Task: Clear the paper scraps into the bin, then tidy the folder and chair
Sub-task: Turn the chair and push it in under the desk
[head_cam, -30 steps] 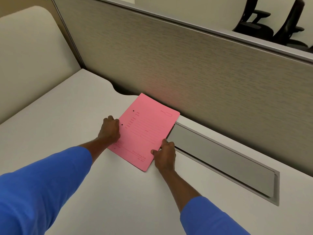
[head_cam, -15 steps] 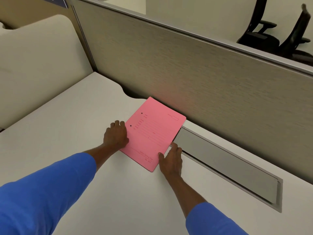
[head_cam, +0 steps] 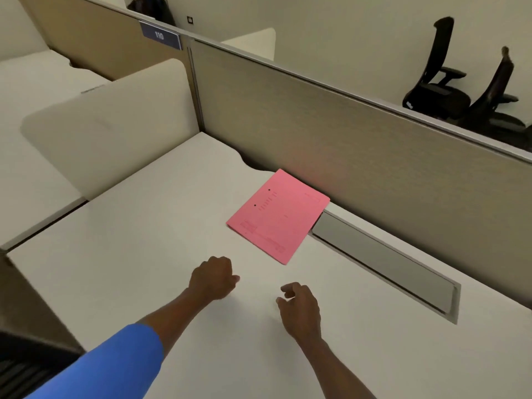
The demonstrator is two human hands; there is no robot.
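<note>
A pink folder [head_cam: 278, 216] lies flat on the white desk [head_cam: 149, 243], its far corner close to the partition and its right edge at the cable tray lid. My left hand [head_cam: 212, 278] hovers over the desk short of the folder, fingers loosely curled, holding nothing. My right hand [head_cam: 299, 305] is beside it, fingers bent and apart, also empty. Neither hand touches the folder. No paper scraps or bin are in view.
A grey cable tray lid [head_cam: 383, 266] runs along the desk's back right. A beige partition [head_cam: 331, 131] stands behind the desk and a cream side screen [head_cam: 109, 122] at the left. Two black office chairs [head_cam: 443, 82] stand beyond the partition.
Both hands have let go of the folder and drawn back toward me. The folder stays by the partition. The view has pulled back and lifted.
</note>
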